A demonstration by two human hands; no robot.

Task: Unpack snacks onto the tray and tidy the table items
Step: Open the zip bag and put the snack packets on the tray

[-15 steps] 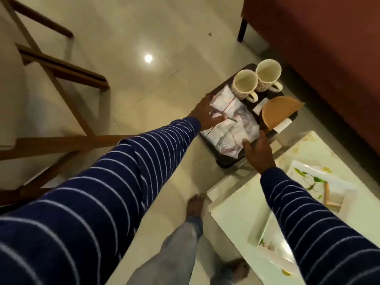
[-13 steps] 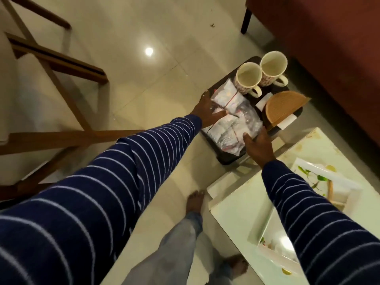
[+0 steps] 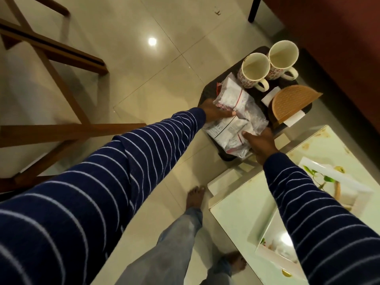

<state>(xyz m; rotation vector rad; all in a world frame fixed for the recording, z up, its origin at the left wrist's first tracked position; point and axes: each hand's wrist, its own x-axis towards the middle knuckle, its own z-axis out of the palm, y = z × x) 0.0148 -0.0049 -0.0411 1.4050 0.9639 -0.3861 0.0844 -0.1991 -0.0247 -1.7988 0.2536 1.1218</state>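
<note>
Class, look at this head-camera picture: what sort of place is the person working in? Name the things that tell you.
Probably a home living room: a red-brown sofa stands on a glossy tiled floor, a wooden chair sits nearby, and two patterned mugs stand on a dark tray beside a low table.

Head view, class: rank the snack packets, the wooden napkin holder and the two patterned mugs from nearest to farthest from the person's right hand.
1. Snack packets: under the right hand itself, on the dark tray.
2. Wooden napkin holder: beyond the hand, on the tray's right side.
3. Two patterned mugs: at the tray's far end. The left one looks slightly nearer, but it is too close to call.
</note>
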